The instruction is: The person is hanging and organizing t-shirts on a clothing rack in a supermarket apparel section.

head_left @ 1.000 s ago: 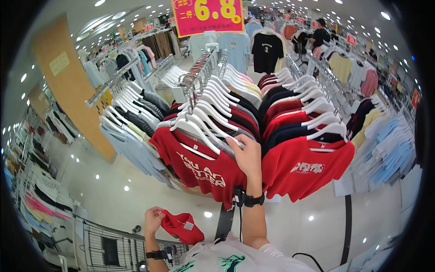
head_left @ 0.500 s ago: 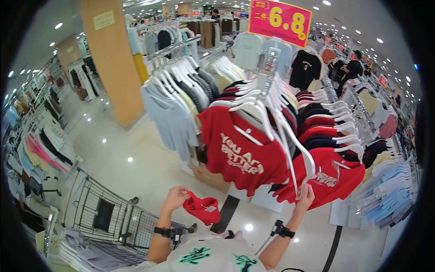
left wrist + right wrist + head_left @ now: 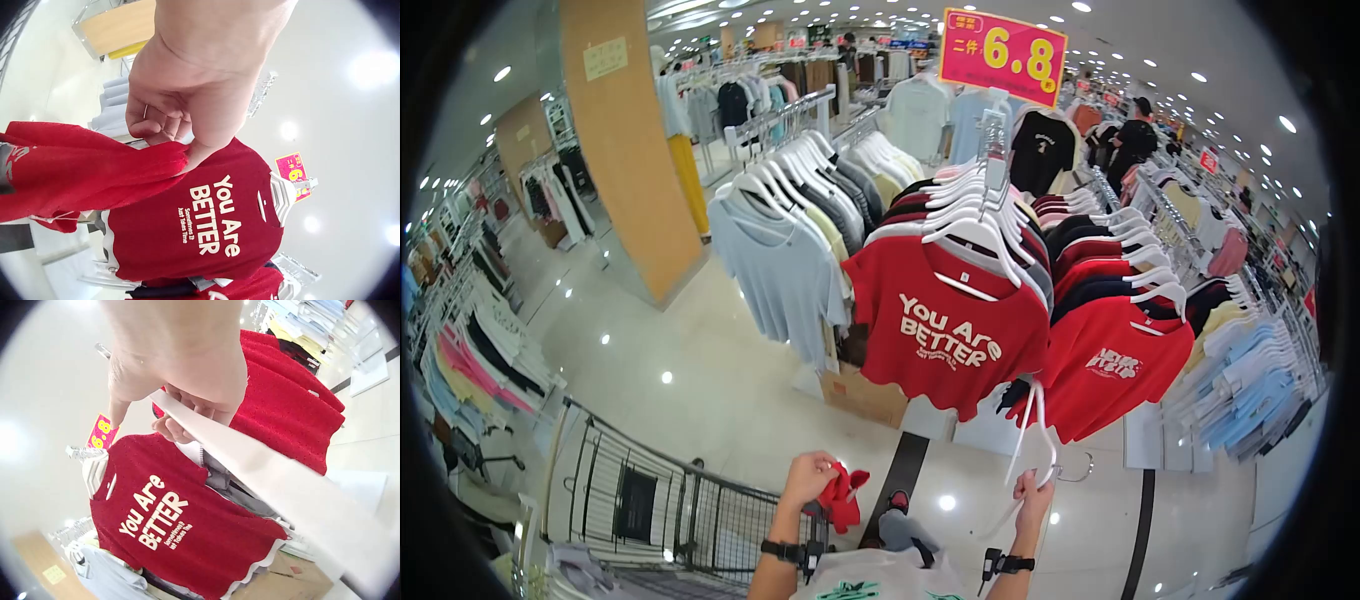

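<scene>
In the head view, my left hand (image 3: 808, 478) pinches a bunched red knit garment (image 3: 841, 505) low in front of my body. The left wrist view shows this red cloth (image 3: 94, 165) hanging from thumb and fingers, with part of a pale print at its edge. My right hand (image 3: 1032, 492) grips a bare white hanger (image 3: 1052, 455) by one arm, below the rack. A dark red "You Are BETTER" shirt (image 3: 890, 340) hangs facing me at the front of the rack, just beyond both hands. Beside it on the right hangs a brighter red shirt (image 3: 1090, 395).
A wire shopping cart (image 3: 590, 490) stands at lower left, close to my left arm. Light blue shirts (image 3: 775, 275) hang left of the red ones. Beneath the rack sits a cardboard box (image 3: 865, 397). A wooden pillar (image 3: 625, 160) rises behind on the left; a pink price sign (image 3: 1003, 57) tops the rack.
My right hand has come away from the hangers on the rack, down and toward me, with the white hanger. My left hand keeps hold of the red garment. The head view has turned left.
</scene>
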